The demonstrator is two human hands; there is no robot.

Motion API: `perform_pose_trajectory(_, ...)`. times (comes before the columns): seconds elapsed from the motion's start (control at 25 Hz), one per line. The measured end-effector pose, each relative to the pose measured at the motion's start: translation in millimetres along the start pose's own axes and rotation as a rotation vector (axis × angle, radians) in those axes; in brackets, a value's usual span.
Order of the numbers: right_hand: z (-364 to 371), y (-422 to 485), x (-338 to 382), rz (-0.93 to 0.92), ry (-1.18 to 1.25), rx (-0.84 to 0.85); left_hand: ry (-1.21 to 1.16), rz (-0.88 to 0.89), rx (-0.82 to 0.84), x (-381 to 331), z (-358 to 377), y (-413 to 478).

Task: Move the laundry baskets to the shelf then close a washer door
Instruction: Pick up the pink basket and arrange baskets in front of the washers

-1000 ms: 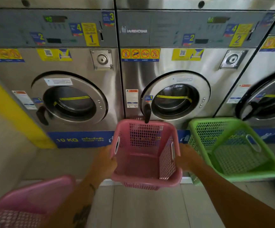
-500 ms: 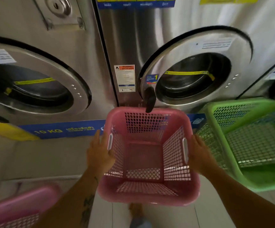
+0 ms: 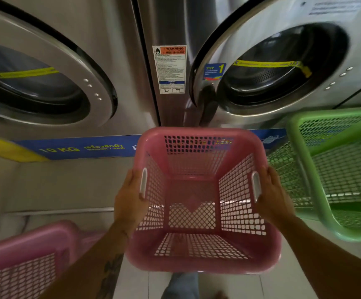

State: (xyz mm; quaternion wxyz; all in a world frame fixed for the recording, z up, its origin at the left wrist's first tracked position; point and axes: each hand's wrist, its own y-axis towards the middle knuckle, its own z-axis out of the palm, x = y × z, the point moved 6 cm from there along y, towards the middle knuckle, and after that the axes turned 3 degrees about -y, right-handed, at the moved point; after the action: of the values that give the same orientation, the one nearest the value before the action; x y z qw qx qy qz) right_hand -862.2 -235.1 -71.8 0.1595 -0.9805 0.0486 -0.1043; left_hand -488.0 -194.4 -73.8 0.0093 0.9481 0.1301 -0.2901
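You grip the pink basket [image 3: 201, 199] at both handle sides, left hand [image 3: 129, 201] and right hand [image 3: 271, 199] closed on its rim. Green basket [image 3: 335, 175] crowds its right edge; washers [image 3: 281, 67] stand just ahead.

You hold a pink laundry basket [image 3: 201, 262] at the centre of your view; it is square-mouthed with rounded corners, lattice walls and floor, a white handle slot in each side wall, and it is empty, its mouth facing up toward you; a green laundry basket [image 3: 317, 203] of like mesh lies at its 3 o'clock, just beside it, tilted, also empty; a second pink basket [image 3: 30, 244] sits at 8 o'clock, cut off by the frame; at 1 o'clock the washer door [image 3: 207, 67], round and steel-rimmed, stands slightly ajar.
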Motion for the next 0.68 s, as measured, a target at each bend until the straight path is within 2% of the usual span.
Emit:
perform_pose_trajectory(0.28,23,-91,-25,-0.081,0.007,0.095,-0.070,-0.114,-0.032,7,-17,-123)
perform_pose_trajectory(0.44,54,-124,-32,-0.108,0.051,0.204,-0.219,-0.318,-0.040,34,-10,-187)
perform_pose_trajectory(0.56,80,-132,-26,-0.148,0.052,0.210,-0.298,-0.494,-0.079,63,5,-216)
perform_pose_trajectory(0.68,114,-132,-17,-0.178,0.016,0.185,-0.374,-0.556,-0.100,95,21,-229)
